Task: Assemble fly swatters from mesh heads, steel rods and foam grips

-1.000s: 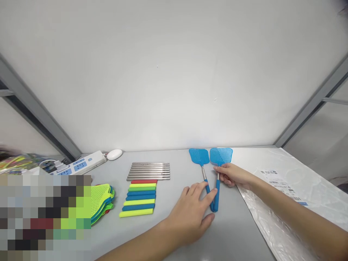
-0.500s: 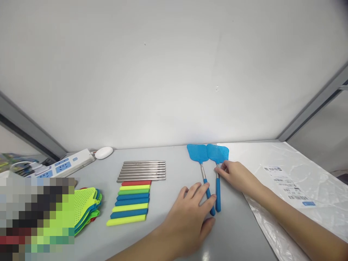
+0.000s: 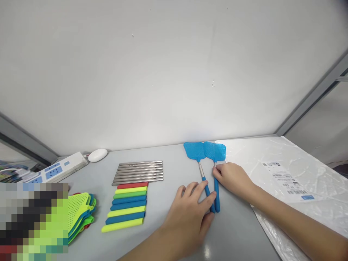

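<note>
Head view: left hand [image 3: 186,214] palm down, fingers spread, tips resting on the handle of the left blue fly swatter [image 3: 201,170]. Right hand [image 3: 233,175] has its fingers pinched round the right blue fly swatter [image 3: 216,192], near where shaft meets handle. Both swatters lie on the grey tabletop [image 3: 233,224], heads pointing away beyond the fingers; the heads meet at their edges, can't tell if overlapping. Handle ends nearly together, close to the left thumb.

Left of the left fingers: eight coloured tubes [image 3: 129,206] stacked in a row, red at the far end, yellow nearest. Just beyond the tubes, a row of metal rods [image 3: 138,173]. Well left of the fingers, a pile of swatter heads [image 3: 81,210], yellow-green on top, part pixelated. Beyond that pile, a power strip [image 3: 59,170] with plugs in, white oval object [image 3: 98,155] just beside its far end. Right of the right fingers, white plastic packaging [image 3: 258,152] with a printed label [image 3: 285,185], right forearm across it. Pale wall [image 3: 174,83] beyond everything.
</note>
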Motion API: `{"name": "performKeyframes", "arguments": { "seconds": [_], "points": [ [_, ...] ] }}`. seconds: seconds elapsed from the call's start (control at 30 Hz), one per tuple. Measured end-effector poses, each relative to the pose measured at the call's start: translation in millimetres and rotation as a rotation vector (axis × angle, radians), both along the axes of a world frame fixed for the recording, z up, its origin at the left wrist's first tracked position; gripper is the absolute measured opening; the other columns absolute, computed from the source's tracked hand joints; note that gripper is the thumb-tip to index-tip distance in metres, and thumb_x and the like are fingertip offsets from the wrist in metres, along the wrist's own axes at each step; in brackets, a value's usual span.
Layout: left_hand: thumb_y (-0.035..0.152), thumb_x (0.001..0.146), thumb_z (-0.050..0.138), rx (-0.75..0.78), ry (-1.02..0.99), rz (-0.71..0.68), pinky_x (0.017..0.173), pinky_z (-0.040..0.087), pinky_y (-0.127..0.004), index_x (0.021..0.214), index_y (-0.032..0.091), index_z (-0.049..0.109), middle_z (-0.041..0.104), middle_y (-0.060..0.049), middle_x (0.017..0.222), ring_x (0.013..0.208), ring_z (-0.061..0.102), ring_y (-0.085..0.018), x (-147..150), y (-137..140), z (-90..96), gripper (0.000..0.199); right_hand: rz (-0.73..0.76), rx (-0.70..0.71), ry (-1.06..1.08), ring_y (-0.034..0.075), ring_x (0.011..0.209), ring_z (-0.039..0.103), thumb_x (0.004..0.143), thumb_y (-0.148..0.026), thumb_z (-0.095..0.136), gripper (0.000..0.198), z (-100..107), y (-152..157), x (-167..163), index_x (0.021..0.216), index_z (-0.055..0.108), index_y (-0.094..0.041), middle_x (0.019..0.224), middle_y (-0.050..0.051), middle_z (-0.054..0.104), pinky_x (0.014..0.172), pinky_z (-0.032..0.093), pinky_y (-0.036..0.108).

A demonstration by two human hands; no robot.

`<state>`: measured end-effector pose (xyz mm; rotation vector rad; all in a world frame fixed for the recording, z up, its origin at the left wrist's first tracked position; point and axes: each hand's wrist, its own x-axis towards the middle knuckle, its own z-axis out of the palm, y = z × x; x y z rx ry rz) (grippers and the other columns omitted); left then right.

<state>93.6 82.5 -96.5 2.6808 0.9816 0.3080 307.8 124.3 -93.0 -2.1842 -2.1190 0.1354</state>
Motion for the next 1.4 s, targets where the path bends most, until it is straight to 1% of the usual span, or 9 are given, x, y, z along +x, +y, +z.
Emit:
{"name": "performKeyframes", "arguments": {
  "seconds": [0.17, 0.43, 0.63, 0.97, 1.23, 1.4],
  "points": [
    [0.042, 0.098, 0.035, 0.007, -0.004, -0.005, 0.101, 0.036, -0.056, 0.142, 0.04, 0.04, 0.036, -0.002, 0.153, 0.13, 0.04, -0.03, 0.4, -1.0, -1.2, 0.044, -0.016, -0.014, -0.014, 0.018, 0.062, 0.059, 0.093, -0.033, 0.038, 0.041, 1.7, 1.6, -1.5, 0.059, 0.057, -0.02, 0.065, 0.006, 0.066, 0.054, 0.022, 0.029],
    [0.04, 0.098, 0.036, 0.05, -0.007, 0.004, 0.101, 0.037, -0.055, 0.142, 0.039, 0.042, 0.039, -0.003, 0.151, 0.126, 0.042, -0.031, 1.4, -2.6, -2.1, 0.044, -0.024, -0.041, -0.012, 0.019, 0.065, 0.061, 0.094, -0.032, 0.038, 0.041, 3.8, 2.2, -3.0, 0.064, 0.063, -0.019, 0.069, 0.008, 0.068, 0.054, 0.024, 0.028],
    [0.042, 0.098, 0.034, 0.032, 0.001, 0.0, 0.101, 0.036, -0.056, 0.142, 0.039, 0.041, 0.038, -0.003, 0.152, 0.126, 0.042, -0.031, 1.5, -1.8, -2.2, 0.044, -0.032, -0.057, -0.011, 0.02, 0.067, 0.063, 0.094, -0.03, 0.039, 0.04, 4.0, 2.9, -2.7, 0.065, 0.065, -0.019, 0.071, 0.009, 0.07, 0.054, 0.026, 0.029],
    [0.039, 0.099, 0.033, 0.01, -0.012, -0.022, 0.101, 0.035, -0.058, 0.141, 0.04, 0.043, 0.037, -0.004, 0.152, 0.128, 0.041, -0.031, 0.5, -2.1, -0.5, 0.043, -0.047, -0.046, 0.018, 0.019, 0.063, 0.059, 0.092, -0.031, 0.04, 0.039, 2.8, 2.3, -0.8, 0.06, 0.058, -0.02, 0.067, 0.007, 0.066, 0.053, 0.024, 0.028],
    [0.039, 0.098, 0.036, 0.025, -0.029, -0.019, 0.1, 0.036, -0.056, 0.139, 0.038, 0.046, 0.038, -0.005, 0.151, 0.126, 0.042, -0.031, -0.1, -3.2, 1.6, 0.042, -0.039, -0.046, 0.056, 0.017, 0.06, 0.058, 0.091, -0.03, 0.04, 0.038, 2.7, 1.0, -0.2, 0.058, 0.055, -0.02, 0.066, 0.005, 0.066, 0.052, 0.025, 0.028],
    [0.04, 0.099, 0.034, 0.014, -0.036, -0.013, 0.101, 0.034, -0.058, 0.14, 0.039, 0.043, 0.037, -0.005, 0.152, 0.127, 0.041, -0.031, -1.0, -5.6, 3.2, 0.043, -0.03, -0.046, 0.064, 0.017, 0.058, 0.056, 0.092, -0.031, 0.038, 0.04, 2.0, -0.4, 0.7, 0.055, 0.051, -0.021, 0.065, 0.005, 0.065, 0.052, 0.025, 0.028]
  ]
}}
